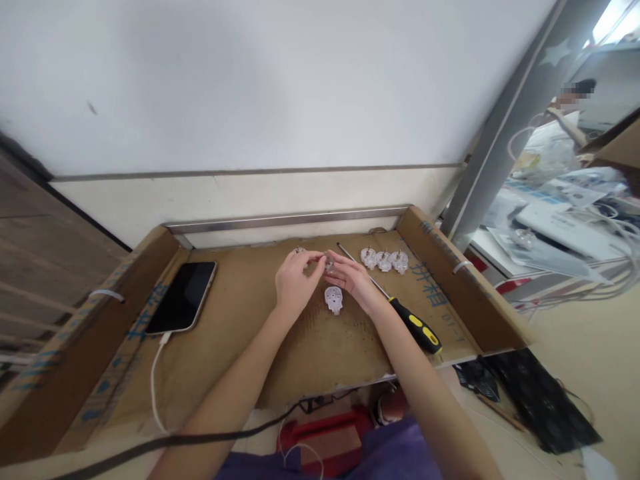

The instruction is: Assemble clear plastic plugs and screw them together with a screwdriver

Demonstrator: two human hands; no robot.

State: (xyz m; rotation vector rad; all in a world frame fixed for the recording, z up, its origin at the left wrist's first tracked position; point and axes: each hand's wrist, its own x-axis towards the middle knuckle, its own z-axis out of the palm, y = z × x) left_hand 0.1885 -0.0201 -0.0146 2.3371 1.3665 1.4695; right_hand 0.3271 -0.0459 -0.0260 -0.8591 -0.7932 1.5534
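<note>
Over a cardboard tray point(235, 313), my left hand point(294, 280) and my right hand point(354, 279) meet, both pinching a small clear plastic plug part point(329, 264) between their fingertips. A white plug cover point(333, 299) lies flat on the cardboard just below the hands. A screwdriver with a black and yellow handle point(417, 327) rests beside my right wrist, its long shaft running up to the back of the tray. Three clear plug pieces point(384, 260) stand in a row right of my right hand.
A phone point(183, 296) on a white charging cable point(155, 380) lies at the tray's left. Raised cardboard walls point(460, 280) bound both sides. A neighbouring bench point(560, 220) at the right holds cables and bags, with another person at its far end.
</note>
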